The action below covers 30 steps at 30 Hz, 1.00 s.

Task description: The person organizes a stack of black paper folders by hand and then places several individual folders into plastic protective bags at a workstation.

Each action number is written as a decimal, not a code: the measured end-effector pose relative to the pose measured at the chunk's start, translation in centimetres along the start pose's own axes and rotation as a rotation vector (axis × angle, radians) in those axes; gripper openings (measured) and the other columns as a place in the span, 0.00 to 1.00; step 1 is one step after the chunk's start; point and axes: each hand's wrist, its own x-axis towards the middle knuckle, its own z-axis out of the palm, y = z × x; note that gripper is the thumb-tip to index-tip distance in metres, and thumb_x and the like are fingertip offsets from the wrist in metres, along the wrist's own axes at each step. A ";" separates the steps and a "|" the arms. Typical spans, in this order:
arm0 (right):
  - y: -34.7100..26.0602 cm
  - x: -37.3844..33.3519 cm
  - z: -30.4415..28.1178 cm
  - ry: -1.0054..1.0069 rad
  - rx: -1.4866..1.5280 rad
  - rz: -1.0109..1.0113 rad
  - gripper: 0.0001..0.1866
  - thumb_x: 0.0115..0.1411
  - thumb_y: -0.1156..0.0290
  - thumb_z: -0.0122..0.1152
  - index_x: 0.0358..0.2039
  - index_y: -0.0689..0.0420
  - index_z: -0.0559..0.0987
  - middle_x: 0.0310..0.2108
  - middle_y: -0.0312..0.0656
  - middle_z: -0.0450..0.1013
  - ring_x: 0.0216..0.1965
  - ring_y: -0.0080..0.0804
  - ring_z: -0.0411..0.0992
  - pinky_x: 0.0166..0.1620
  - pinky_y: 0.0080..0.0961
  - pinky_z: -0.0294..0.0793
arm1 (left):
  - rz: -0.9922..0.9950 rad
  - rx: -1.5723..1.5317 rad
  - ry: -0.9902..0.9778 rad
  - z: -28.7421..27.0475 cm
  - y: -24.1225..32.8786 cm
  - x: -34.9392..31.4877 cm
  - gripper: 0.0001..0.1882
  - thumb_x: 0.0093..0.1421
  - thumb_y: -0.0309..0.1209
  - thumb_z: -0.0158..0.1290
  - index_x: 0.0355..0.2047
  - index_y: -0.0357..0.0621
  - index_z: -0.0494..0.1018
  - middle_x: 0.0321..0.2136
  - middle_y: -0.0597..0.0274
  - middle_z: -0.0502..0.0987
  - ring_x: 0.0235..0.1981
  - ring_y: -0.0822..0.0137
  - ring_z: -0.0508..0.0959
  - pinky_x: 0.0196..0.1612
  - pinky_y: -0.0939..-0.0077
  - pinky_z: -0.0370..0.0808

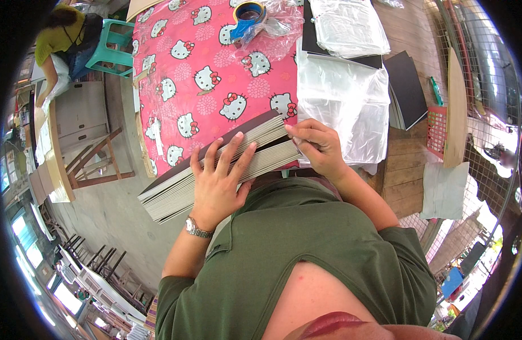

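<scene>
Thick stack at pink-covered counter's near edge

Left hand spread across the stack's side, likely steadying it; right hand pinching its corner where layers part, probably controlling the gap.

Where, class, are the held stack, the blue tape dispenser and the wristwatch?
Held stack (268, 160), head view: on its pale edges.
Blue tape dispenser (245, 29), head view: on its blue body.
Wristwatch (190, 225), head view: on its dial.

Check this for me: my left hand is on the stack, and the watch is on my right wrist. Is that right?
Not quite: the watch is on your left wrist, as the head view shows. Your left hand is on the stack.
</scene>
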 end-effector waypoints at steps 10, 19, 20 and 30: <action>0.0 0.1 -0.3 -0.022 0.028 0.013 0.18 0.50 0.85 0.54 0.42 0.57 0.80 0.31 0.39 0.73 0.29 0.24 0.70 0.34 0.18 0.70 | 0.002 0.009 0.007 0.2 -0.1 0.0 0.40 0.43 0.39 0.60 0.59 0.54 0.61 0.60 0.65 0.58 0.57 0.60 0.59 0.61 0.54 0.46; 0.2 -0.1 -0.2 -0.023 0.047 0.023 0.18 0.50 0.84 0.55 0.42 0.57 0.80 0.31 0.39 0.73 0.29 0.23 0.70 0.34 0.18 0.69 | -0.008 0.008 -0.002 0.0 0.0 0.1 0.42 0.42 0.39 0.60 0.60 0.50 0.59 0.60 0.64 0.59 0.57 0.60 0.60 0.61 0.54 0.46; 0.2 0.0 -0.2 -0.023 0.043 0.011 0.18 0.50 0.84 0.55 0.42 0.57 0.80 0.31 0.39 0.73 0.29 0.23 0.70 0.34 0.18 0.69 | -0.010 0.007 -0.001 0.0 -0.1 0.1 0.42 0.42 0.39 0.60 0.60 0.50 0.59 0.60 0.64 0.59 0.57 0.60 0.60 0.61 0.54 0.46; 0.3 0.1 -0.1 -0.012 0.063 0.020 0.16 0.51 0.84 0.54 0.40 0.59 0.80 0.30 0.39 0.73 0.28 0.23 0.69 0.33 0.17 0.67 | -0.024 0.007 -0.007 0.0 0.0 0.2 0.43 0.41 0.39 0.60 0.60 0.49 0.59 0.59 0.64 0.60 0.57 0.60 0.59 0.61 0.53 0.45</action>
